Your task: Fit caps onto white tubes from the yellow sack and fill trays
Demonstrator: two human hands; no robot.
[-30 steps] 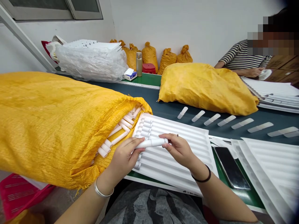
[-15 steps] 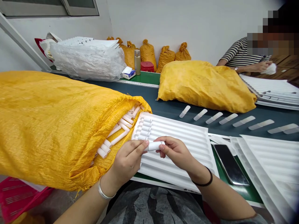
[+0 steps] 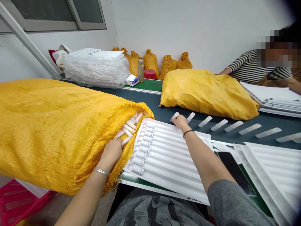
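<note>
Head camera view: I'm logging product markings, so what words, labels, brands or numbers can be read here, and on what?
None can be read.
Front edge of the white grooved tray: small dark print, too small to read.
Small blue and white box on the far table: printed faces, too blurred to read.
White tubes in the yellow sack: no marking visible.

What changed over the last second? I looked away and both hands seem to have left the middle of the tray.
The right hand carried the white tube out to the belt. The left hand let go and reached into the yellow sack. The tray stayed put.
</note>
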